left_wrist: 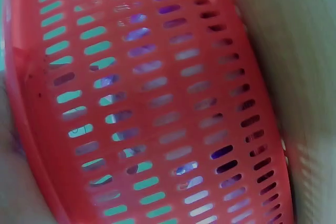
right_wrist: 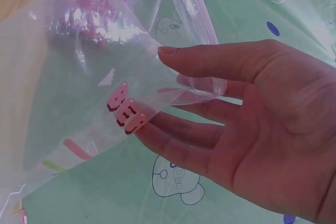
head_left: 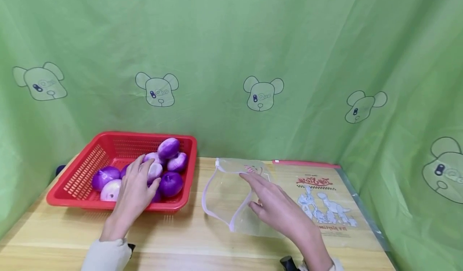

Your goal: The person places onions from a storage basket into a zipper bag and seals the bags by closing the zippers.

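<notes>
My left hand (head_left: 135, 186) reaches into the red basket (head_left: 123, 207), its fingers spread over the purple onions. A pale-sided onion (head_left: 155, 171) shows between index finger and thumb; the palm side is hidden. In the left wrist view, the basket's slotted wall (left_wrist: 157, 103) blocks the onions and most of the hand. My right hand (head_left: 276, 206) is at a clear zip bag (head_left: 226, 190) whose mouth gapes toward the basket. Seen from the right wrist, the hand (right_wrist: 252, 98) has its thumb apart from its fingers, and the bag's film (right_wrist: 84, 103) lies over some fingers.
A flat translucent bag (head_left: 325, 198) with a cartoon print and a red top strip lies at the right on the wooden table (head_left: 173, 243). Green curtains (head_left: 217, 54) with bear-head drawings hang behind and at both sides.
</notes>
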The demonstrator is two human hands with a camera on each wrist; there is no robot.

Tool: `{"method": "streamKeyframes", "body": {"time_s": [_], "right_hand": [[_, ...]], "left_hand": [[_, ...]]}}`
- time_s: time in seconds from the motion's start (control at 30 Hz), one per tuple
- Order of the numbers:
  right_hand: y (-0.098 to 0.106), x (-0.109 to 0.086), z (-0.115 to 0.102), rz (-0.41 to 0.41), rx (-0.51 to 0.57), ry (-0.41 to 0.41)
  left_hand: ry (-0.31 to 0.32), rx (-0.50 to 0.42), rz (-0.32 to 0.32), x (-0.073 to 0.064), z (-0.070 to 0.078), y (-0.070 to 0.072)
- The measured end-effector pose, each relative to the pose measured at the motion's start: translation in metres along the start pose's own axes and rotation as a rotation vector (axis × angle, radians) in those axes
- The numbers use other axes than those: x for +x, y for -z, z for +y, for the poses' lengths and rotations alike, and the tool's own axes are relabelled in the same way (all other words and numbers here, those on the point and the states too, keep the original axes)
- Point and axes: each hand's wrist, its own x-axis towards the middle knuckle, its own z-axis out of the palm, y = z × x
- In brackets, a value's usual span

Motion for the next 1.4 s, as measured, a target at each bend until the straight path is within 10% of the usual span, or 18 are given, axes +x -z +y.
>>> {"method": "streamKeyframes", "body": {"time_s": [0.43,1.13,1.4], "right_hand": [[-0.001,-0.002,-0.003,-0.004,-0.033,-0.002],[-0.004,0.000,-0.005,-0.035,-0.015,-0.013],[0.001,-0.003,-0.001,-0.025,-0.036,-0.024]], "left_hand": [[0.121,0.090,-0.094,-0.004,0.001,-0.002],[0.136,0.125,-0.215,0.006,-0.006,0.006],[0.110,0.124,-0.152,0.009,0.002,0.005]]}}
